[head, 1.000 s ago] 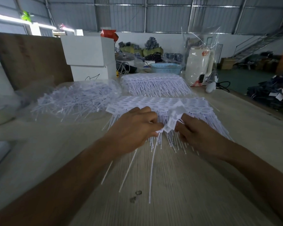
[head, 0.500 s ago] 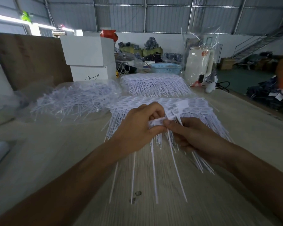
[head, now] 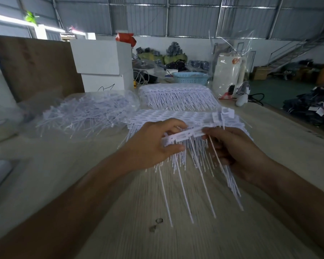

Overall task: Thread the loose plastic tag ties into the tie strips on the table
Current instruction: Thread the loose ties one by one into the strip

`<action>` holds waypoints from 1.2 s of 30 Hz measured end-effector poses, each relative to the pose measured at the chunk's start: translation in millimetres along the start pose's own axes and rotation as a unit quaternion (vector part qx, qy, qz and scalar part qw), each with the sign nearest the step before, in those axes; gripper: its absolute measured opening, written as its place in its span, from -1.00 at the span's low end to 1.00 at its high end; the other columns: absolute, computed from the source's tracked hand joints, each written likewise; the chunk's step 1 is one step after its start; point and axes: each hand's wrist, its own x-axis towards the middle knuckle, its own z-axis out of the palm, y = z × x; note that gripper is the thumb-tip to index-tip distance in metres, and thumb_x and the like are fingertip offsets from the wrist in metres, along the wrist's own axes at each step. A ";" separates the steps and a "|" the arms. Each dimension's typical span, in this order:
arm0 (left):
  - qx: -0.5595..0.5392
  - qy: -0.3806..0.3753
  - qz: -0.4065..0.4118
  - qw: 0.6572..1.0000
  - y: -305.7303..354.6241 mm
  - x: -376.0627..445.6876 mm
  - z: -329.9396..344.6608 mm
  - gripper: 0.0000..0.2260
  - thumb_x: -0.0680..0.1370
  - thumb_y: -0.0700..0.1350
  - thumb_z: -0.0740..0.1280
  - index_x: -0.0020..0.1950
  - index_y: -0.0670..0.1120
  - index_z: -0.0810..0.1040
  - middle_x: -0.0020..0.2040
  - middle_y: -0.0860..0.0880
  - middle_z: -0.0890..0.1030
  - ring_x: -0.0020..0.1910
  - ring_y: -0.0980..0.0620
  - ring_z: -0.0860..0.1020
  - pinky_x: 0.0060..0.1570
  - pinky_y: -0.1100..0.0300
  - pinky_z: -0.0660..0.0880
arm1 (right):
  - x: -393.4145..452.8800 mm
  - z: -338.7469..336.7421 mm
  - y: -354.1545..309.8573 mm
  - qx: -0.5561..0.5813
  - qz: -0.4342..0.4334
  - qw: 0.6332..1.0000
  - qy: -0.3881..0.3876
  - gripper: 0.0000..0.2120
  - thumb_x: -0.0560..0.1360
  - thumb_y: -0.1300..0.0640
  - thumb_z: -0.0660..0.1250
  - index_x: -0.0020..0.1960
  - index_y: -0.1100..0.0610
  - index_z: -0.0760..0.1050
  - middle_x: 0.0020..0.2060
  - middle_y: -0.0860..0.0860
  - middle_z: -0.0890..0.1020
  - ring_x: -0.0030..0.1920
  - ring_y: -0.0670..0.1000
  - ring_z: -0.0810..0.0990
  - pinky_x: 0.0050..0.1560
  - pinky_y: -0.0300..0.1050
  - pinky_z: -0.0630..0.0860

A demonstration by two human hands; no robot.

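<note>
Tie strip [head: 183, 136] between both hands' fingers [head: 176, 126]

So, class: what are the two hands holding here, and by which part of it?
Both hold a white tie strip by its flat top band: the left hand pinches its left end, the right hand its right end. The thin tails hang free.

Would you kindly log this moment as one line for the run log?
left hand: grips strip | right hand: holds strip's other end, ties hanging | stacks behind | loose ties in bag, left
</note>
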 end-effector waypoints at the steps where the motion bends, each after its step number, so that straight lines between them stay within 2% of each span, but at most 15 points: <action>1: 0.041 0.004 -0.001 0.999 -0.3 -0.7 1.1 -0.66 0.49 0.03 0.50 0.24 0.08 0.57 0.03 0.12 0.67 -0.02 0.16 0.60 0.04 0.09 0.55 | -0.7 1.3 1.0 -0.009 -0.006 1.000 -0.007 -0.77 0.57 0.09 0.35 -0.25 0.11 0.54 -0.48 -0.04 0.24 -0.54 -0.09 0.16 -0.56 -0.26 0.06; 4: 0.142 0.031 0.063 0.987 3.0 -1.6 7.9 -0.81 0.57 -0.04 0.40 0.18 0.01 0.60 -0.06 0.06 0.64 -0.08 0.01 0.56 -0.09 -0.02 0.52 | -5.0 7.3 3.8 -0.086 -0.058 0.994 -0.022 -0.74 0.58 0.06 0.36 -0.27 0.12 0.52 -0.50 -0.01 0.32 -0.55 -0.09 0.22 -0.56 -0.24 0.16; 9: 0.187 0.055 0.127 0.973 1.4 -2.2 6.3 -0.79 0.59 -0.12 0.34 0.17 -0.16 0.63 -0.02 -0.09 0.67 -0.01 -0.14 0.60 -0.09 -0.06 0.55 | -8.6 9.1 1.3 -0.130 -0.104 0.986 -0.030 -0.65 0.59 0.07 0.35 -0.37 0.02 0.48 -0.51 -0.01 0.34 -0.54 -0.08 0.21 -0.54 -0.22 0.14; 12: 0.123 0.045 0.112 0.985 0.1 -0.5 6.9 -0.83 0.60 -0.15 0.33 0.13 -0.17 0.64 -0.05 -0.08 0.69 -0.07 -0.07 0.62 -0.10 -0.03 0.54 | -8.3 7.4 3.1 -0.124 -0.109 0.985 -0.046 -0.72 0.60 0.08 0.33 -0.25 0.14 0.47 -0.49 0.00 0.32 -0.53 -0.08 0.20 -0.53 -0.22 0.12; 15: 0.041 0.038 0.082 0.995 -0.2 2.8 5.8 -0.87 0.60 -0.18 0.38 0.08 -0.17 0.68 -0.13 -0.03 0.72 -0.22 0.31 0.60 -0.18 0.31 0.50 | -5.9 3.8 6.3 -0.152 -0.135 0.977 -0.058 -0.74 0.60 0.07 0.32 -0.21 0.18 0.46 -0.47 0.01 0.33 -0.50 -0.07 0.23 -0.50 -0.20 0.15; 16: 0.012 0.037 0.075 0.996 -0.1 3.1 5.6 -0.89 0.59 -0.18 0.40 0.03 -0.17 0.70 -0.17 -0.04 0.72 -0.26 0.32 0.60 -0.24 0.40 0.46 | -4.9 2.8 7.0 -0.169 -0.159 0.971 -0.058 -0.73 0.61 0.09 0.32 -0.23 0.16 0.45 -0.47 -0.02 0.35 -0.50 -0.09 0.26 -0.48 -0.24 0.19; 17: -0.020 0.035 0.066 0.997 -0.5 3.4 5.2 -0.90 0.58 -0.19 0.40 -0.03 -0.15 0.72 -0.20 -0.04 0.71 -0.27 0.25 0.62 -0.25 0.41 0.46 | -3.8 1.5 7.3 -0.196 -0.190 0.961 -0.054 -0.73 0.61 0.12 0.32 -0.26 0.14 0.43 -0.48 -0.08 0.37 -0.49 -0.13 0.29 -0.45 -0.28 0.23; 19: -0.079 0.015 0.032 0.996 -2.8 3.9 4.3 -0.85 0.58 -0.20 0.39 -0.15 -0.06 0.71 -0.21 -0.04 0.72 -0.26 0.13 0.66 -0.16 0.25 0.58 | -2.6 0.2 8.1 -0.268 -0.253 0.929 -0.042 -0.74 0.61 0.15 0.32 -0.26 0.07 0.44 -0.48 -0.15 0.41 -0.46 -0.17 0.34 -0.38 -0.36 0.25; 21: -0.112 -0.003 0.010 0.994 -4.8 3.8 4.6 -0.85 0.59 -0.21 0.37 -0.11 -0.09 0.72 -0.20 -0.04 0.72 -0.24 0.08 0.68 -0.14 0.13 0.63 | -3.5 1.3 7.7 -0.300 -0.282 0.910 -0.043 -0.81 0.58 0.08 0.32 -0.21 0.04 0.51 -0.46 -0.17 0.41 -0.45 -0.19 0.35 -0.37 -0.36 0.25; 23: -0.125 0.005 0.008 0.992 -5.3 3.0 5.8 -0.89 0.58 -0.19 0.39 -0.02 -0.16 0.71 -0.20 -0.03 0.72 -0.26 0.07 0.68 -0.17 0.15 0.63 | -4.0 2.9 8.1 -0.273 -0.273 0.921 -0.053 -0.77 0.57 0.02 0.32 -0.27 -0.07 0.54 -0.48 -0.17 0.40 -0.47 -0.19 0.33 -0.39 -0.39 0.24; 26: -0.129 0.025 -0.003 0.991 -3.7 1.7 8.3 -0.90 0.57 -0.14 0.41 0.05 -0.08 0.70 -0.23 0.04 0.71 -0.27 0.08 0.69 -0.19 0.13 0.64 | -3.3 4.0 7.6 -0.223 -0.237 0.944 -0.050 -0.61 0.58 0.07 0.34 -0.41 -0.18 0.50 -0.54 -0.19 0.36 -0.52 -0.20 0.31 -0.43 -0.41 0.24; 28: -0.133 0.043 -0.007 0.990 -3.3 1.3 9.2 -0.90 0.57 -0.14 0.43 0.05 -0.08 0.70 -0.24 0.04 0.71 -0.27 0.06 0.69 -0.21 0.14 0.64 | -4.2 3.9 5.6 -0.206 -0.210 0.955 -0.045 -0.67 0.55 0.00 0.35 -0.39 -0.17 0.55 -0.52 -0.17 0.35 -0.50 -0.18 0.27 -0.44 -0.33 0.24; 32: -0.155 0.084 -0.017 0.984 -4.0 1.6 9.5 -0.92 0.55 -0.19 0.43 -0.01 -0.16 0.69 -0.27 -0.04 0.70 -0.30 -0.03 0.67 -0.27 0.13 0.62 | -2.4 -1.4 2.3 -0.076 -0.114 0.990 -0.032 -0.75 0.54 -0.10 0.33 -0.14 0.05 0.62 -0.46 -0.06 0.28 -0.48 -0.08 0.19 -0.50 -0.22 0.15; 34: -0.156 0.103 -0.024 0.982 -5.7 2.1 7.3 -0.93 0.55 -0.18 0.43 -0.06 -0.18 0.68 -0.29 -0.05 0.69 -0.33 -0.07 0.66 -0.32 0.07 0.63 | 1.2 -6.2 2.1 -0.034 -0.090 0.995 -0.010 -0.73 0.64 0.01 0.25 0.01 0.20 0.58 -0.44 -0.05 0.26 -0.47 -0.08 0.16 -0.51 -0.23 0.13; 36: -0.155 0.110 -0.033 0.981 -8.1 3.5 5.6 -0.91 0.55 -0.15 0.43 -0.09 -0.16 0.67 -0.29 -0.02 0.69 -0.34 -0.09 0.66 -0.35 -0.01 0.63 | 2.9 -8.0 3.4 -0.038 -0.078 0.996 0.006 -0.76 0.68 0.13 0.18 0.00 0.21 0.57 -0.44 -0.04 0.29 -0.48 -0.08 0.17 -0.51 -0.24 0.14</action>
